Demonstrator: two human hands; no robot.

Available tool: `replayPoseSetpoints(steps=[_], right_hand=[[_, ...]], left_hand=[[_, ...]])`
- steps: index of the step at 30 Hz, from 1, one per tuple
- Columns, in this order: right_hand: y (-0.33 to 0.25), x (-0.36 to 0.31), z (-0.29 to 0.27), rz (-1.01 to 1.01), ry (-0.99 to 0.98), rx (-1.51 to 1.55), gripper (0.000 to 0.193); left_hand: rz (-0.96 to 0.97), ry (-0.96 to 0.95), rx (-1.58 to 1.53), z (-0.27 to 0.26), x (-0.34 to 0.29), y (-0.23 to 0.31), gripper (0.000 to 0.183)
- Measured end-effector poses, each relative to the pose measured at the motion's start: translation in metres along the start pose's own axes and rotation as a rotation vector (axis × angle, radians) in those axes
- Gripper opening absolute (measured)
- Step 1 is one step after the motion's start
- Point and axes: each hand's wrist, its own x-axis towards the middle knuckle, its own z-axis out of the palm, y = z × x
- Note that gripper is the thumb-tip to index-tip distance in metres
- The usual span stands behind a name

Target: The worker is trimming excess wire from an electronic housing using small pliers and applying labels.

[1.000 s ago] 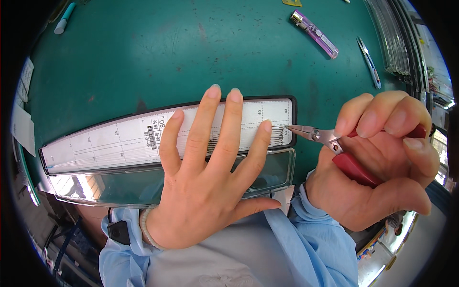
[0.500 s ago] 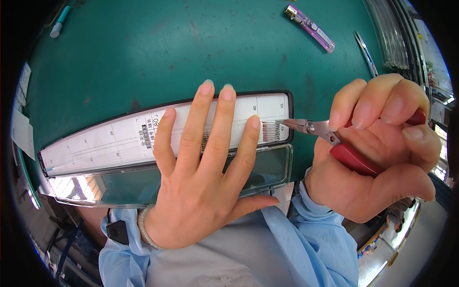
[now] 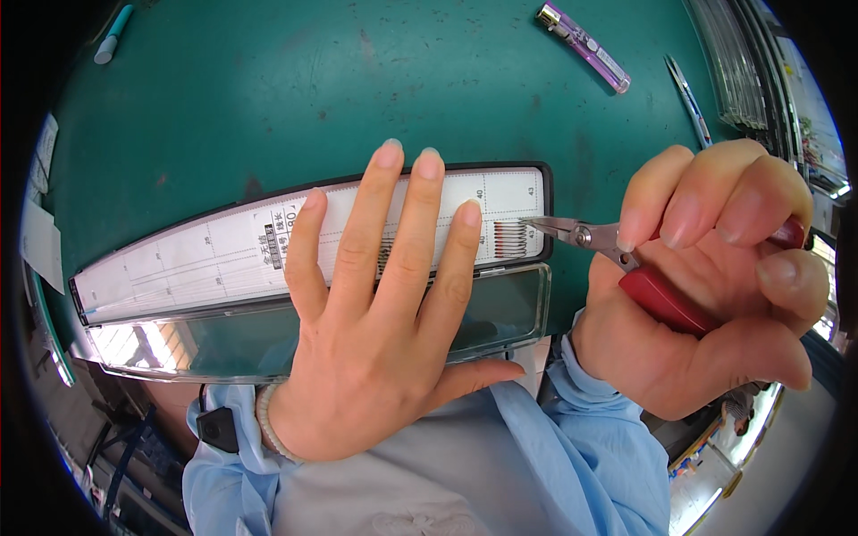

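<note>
A long, tapered black case point(image 3: 543, 214) lies across the table, with a white printed card point(image 3: 179, 259) inside. Fine lines run along the card towards a comb-like row of thin dark wires, possibly fish hooks point(image 3: 510, 239), near the wide end. My left hand point(image 3: 366, 348) is spread flat, palm down, over the case and card. In my right hand point(image 3: 715, 241) are small pliers point(image 3: 666, 299) with red handles. Their narrow metal jaws point left, with the tips at the upper right end of the row. Whether the jaws pinch anything is too small to tell.
The case's clear lid point(image 3: 500, 308) hangs along its near side. Farther back on the green table point(image 3: 357, 98) lie a purple lighter point(image 3: 585, 49), tweezers point(image 3: 688, 100) and a teal-and-white pen-like stick point(image 3: 113, 36). Clear plastic cases point(image 3: 728, 67) are stacked at the right.
The pliers' tips have shifted slightly up along the row's right end. My left fingers have crept a little up and left. The view itself has moved slightly.
</note>
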Motion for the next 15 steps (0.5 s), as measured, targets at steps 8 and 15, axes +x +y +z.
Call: replayPoseSetpoints(steps=[8,15], right_hand=[[0.002,-0.003,0.003,-0.022,0.073,-0.021,0.059],[-0.003,-0.001,-0.006,-0.006,-0.003,-0.128,0.070]], left_hand=[[-0.005,-0.003,0.004,0.001,-0.002,-0.002,0.099],[0.007,-0.004,0.006,0.001,-0.001,-0.001,0.097]])
